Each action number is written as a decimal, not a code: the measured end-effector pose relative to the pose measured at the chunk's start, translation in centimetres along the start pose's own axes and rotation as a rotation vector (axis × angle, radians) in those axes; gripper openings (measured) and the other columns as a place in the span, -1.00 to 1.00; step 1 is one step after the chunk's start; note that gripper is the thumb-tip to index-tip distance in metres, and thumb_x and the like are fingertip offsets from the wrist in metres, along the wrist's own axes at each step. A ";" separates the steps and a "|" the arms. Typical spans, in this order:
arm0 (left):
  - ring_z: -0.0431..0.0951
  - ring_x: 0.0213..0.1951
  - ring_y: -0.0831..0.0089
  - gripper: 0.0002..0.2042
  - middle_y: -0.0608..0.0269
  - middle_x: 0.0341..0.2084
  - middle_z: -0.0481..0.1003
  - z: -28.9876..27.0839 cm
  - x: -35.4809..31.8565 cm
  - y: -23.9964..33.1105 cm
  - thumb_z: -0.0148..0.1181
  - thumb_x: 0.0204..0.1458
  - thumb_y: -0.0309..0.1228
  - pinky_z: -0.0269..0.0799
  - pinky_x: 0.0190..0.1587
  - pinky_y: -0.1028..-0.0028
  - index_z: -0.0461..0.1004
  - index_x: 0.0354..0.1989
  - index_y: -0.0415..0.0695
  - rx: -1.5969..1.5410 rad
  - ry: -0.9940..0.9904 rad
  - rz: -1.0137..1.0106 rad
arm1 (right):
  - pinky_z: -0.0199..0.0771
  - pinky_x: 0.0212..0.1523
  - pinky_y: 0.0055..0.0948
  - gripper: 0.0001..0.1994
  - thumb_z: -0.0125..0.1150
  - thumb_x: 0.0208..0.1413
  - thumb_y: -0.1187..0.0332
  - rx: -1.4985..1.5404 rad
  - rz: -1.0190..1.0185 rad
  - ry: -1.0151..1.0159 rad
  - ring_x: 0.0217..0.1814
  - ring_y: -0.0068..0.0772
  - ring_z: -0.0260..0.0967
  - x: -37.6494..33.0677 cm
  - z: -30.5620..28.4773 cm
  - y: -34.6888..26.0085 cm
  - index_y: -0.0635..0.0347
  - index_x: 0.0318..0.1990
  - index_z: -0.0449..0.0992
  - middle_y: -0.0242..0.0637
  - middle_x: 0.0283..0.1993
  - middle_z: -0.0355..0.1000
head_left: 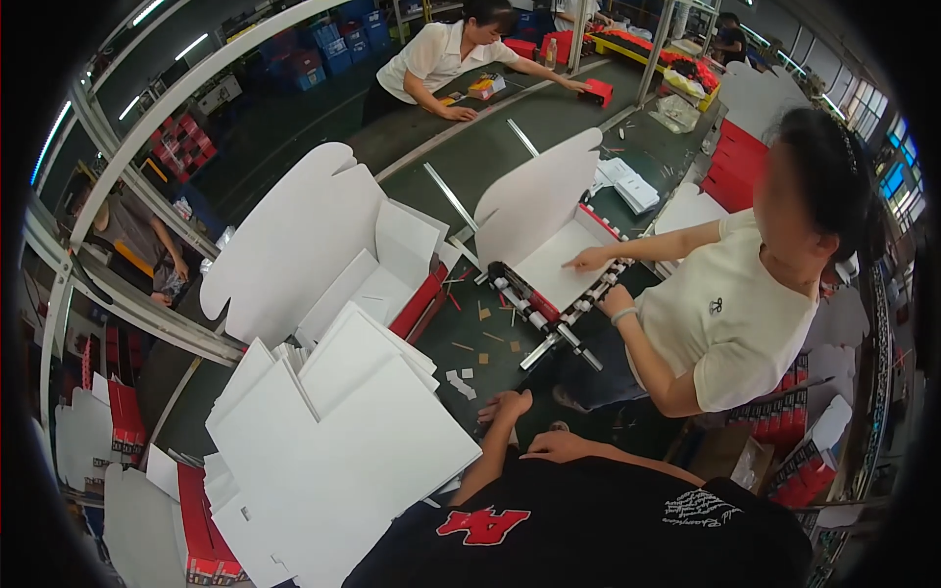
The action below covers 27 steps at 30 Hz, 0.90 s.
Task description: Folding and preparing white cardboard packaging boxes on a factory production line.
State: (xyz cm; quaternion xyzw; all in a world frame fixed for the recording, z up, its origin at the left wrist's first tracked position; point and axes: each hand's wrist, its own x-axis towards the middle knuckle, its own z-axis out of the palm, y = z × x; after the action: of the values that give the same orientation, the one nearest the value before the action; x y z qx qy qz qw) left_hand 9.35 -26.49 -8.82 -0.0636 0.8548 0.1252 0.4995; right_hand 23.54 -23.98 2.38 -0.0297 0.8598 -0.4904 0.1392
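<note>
My left hand (506,405) rests near the edge of the dark green work table, fingers apart and holding nothing that I can see. Just behind it, close to my body, my right hand (559,447) hangs with loosely stretched fingers and nothing visible in them. A large stack of white cardboard sheets (382,441) lies to the left of my hands. Small white paper scraps (461,384) sit on the table just beyond my left hand. Farther off, an open red and white box (549,269) stands in a black-edged frame, and a co-worker's hand (591,259) reaches into it.
Metal rails (451,196) cross the table. Another open box with a raised white lid (294,235) stands behind the sheets. A co-worker in a white shirt (725,314) is close on my right. Across the table another person (446,59) handles a red box (596,93).
</note>
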 end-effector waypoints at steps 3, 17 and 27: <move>-0.48 0.21 -0.49 0.02 -0.39 0.24 -0.45 0.3 2.1 -0.9 0.02 -0.12 0.16 -0.48 0.19 -0.21 -0.33 0.26 -0.41 0.065 -0.012 0.024 | 0.34 -0.26 -0.22 -0.70 0.02 0.12 0.16 -0.105 -0.065 -0.040 -0.29 -0.12 0.38 -0.1 -1.0 -1.4 0.20 -0.34 0.54 -0.14 -0.40 0.45; -0.49 0.25 -0.35 0.08 -0.49 0.21 -0.49 -0.4 -0.9 0.2 0.11 -0.16 0.08 -0.40 0.22 -0.16 -0.49 0.24 -0.38 0.074 0.030 -0.042 | 0.33 -0.28 -0.23 -0.71 0.03 0.10 0.15 0.113 -0.221 0.230 -0.35 -0.06 0.34 -1.9 -0.3 -0.8 0.19 -0.36 0.54 -0.12 -0.48 0.39; -0.52 0.27 -0.28 0.10 -0.41 0.22 -0.56 -0.2 -1.7 1.2 0.17 -0.19 -0.04 -0.40 0.25 -0.08 -0.59 0.23 -0.34 0.059 0.013 -0.122 | 0.22 0.07 -0.46 -0.50 0.01 0.12 0.05 0.479 0.171 -0.191 0.06 -0.31 0.30 -3.5 -4.2 0.8 0.31 0.04 0.35 -0.14 0.00 0.38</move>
State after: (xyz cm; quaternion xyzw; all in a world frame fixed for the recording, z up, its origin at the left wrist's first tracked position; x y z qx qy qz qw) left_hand 9.76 -25.42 -7.06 -0.1016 0.8559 0.0687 0.5023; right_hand 25.81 -19.42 4.43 0.0306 0.7015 -0.6614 0.2636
